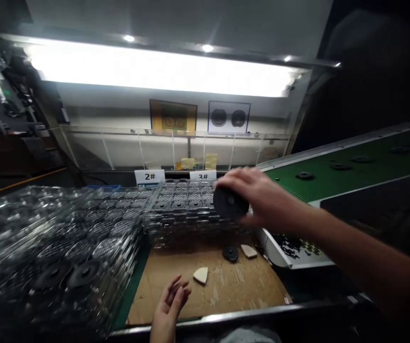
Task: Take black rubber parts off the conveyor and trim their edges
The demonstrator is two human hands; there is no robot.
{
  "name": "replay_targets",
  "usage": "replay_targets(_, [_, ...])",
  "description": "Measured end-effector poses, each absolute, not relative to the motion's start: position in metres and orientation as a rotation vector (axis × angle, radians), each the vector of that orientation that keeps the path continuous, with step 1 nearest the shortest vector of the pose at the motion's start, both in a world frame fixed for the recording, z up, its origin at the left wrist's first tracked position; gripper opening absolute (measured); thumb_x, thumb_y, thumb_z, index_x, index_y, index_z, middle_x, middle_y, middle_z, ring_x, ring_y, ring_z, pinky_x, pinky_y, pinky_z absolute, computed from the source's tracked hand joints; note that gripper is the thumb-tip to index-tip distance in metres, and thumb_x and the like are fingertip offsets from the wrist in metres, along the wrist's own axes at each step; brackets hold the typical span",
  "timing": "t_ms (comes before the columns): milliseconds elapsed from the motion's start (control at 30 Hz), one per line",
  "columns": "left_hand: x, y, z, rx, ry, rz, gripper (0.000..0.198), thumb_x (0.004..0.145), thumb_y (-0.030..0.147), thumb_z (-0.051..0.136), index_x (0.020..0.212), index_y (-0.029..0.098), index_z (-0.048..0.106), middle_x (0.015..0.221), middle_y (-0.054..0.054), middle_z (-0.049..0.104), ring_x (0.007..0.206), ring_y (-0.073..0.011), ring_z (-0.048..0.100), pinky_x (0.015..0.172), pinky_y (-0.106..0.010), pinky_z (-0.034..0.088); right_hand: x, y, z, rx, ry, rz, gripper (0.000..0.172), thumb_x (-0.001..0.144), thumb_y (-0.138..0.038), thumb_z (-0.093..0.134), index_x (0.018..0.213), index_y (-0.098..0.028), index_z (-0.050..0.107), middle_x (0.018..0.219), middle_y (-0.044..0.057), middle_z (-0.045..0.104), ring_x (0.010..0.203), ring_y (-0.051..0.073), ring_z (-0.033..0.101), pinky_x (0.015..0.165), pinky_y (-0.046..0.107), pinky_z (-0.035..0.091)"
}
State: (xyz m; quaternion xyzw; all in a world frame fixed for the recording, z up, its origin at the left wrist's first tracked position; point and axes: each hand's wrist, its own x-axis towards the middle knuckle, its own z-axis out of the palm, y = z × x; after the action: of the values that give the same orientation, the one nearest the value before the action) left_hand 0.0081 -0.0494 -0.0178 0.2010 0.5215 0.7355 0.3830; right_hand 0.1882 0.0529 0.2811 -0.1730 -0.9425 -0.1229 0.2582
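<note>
one black disc point(230, 203) sits pinched under the right hand point(262, 195) fingers; left hand point(169, 305) fingers loosely spread.

Head-worn camera looks forward-down, close over left hand point(169, 305) and workbench point(226, 286).

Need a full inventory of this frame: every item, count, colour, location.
held black round disc: 1, black, in the right hand's fingers, above the centre tray stack
loose black round disc: 1, black, on the board
cream wedge-shaped pieces: 2, cream, on the board, one beside the loose disc
clear plastic blister trays: 2 stacks, clear, left and centre
brown board: 1, brown, bench front
green conveyor belt: 1, green, right, carrying at least four black discs
white tray: 1, white, right of the board, holds small black parts
white labels: 2, "2#" and "3#", behind the trays
left hand: open, empty, bottom centre
right hand: gripping the held disc
</note>
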Motion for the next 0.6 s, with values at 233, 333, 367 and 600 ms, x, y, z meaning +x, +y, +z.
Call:
replay_targets(233, [0.044,-0.073,0.038,0.584,0.753,1.912,0.073,0.050,0.050,0.076,0.118,0.038,0.051,0.122,-0.006,0.059,0.114,-0.0299,0.052,0.091,-0.037,0.044,0.162,0.017,0.144,-0.393,-2.623,0.692,0.069,0.057,-0.041,0.075,0.119,-0.030,0.046,0.135,0.008,0.039,0.122,0.030,0.040,0.096,0.038,0.042])
replay_targets(333, [0.043,-0.072,0.042,0.591,0.765,1.821,0.065,0.051,0.044,0.077,0.113,0.033,0.058,0.116,-0.009,0.063,0.112,-0.0292,0.054,0.093,-0.035,0.042,0.152,0.017,0.102,-0.453,-2.504,0.819,0.077,0.053,-0.043,0.075,0.121,-0.039,0.037,0.130,0.006,0.044,0.119,0.032,0.044,0.093,0.044,0.044])
replay_targets(367, [0.041,-0.071,0.041,0.585,0.781,1.796,0.066,0.051,0.043,0.078,0.113,0.031,0.059,0.114,-0.010,0.064,0.111,-0.0299,0.054,0.092,-0.035,0.042,0.149,0.018,0.091,-0.462,-2.474,0.856,0.079,0.052,-0.041,0.075,0.121,-0.041,0.036,0.128,0.006,0.045,0.118,0.033,0.045,0.092,0.045,0.045])
replay_targets(600, [0.029,-0.055,0.025,0.265,0.809,1.636,0.067,0.049,0.041,0.079,0.111,0.026,0.060,0.116,-0.013,0.063,0.114,-0.0327,0.051,0.093,-0.040,0.042,0.156,0.021,0.054,-0.663,-2.311,0.909,0.075,0.059,-0.041,0.074,0.125,-0.020,0.045,0.130,0.016,0.043,0.118,0.037,0.044,0.094,0.047,0.041])
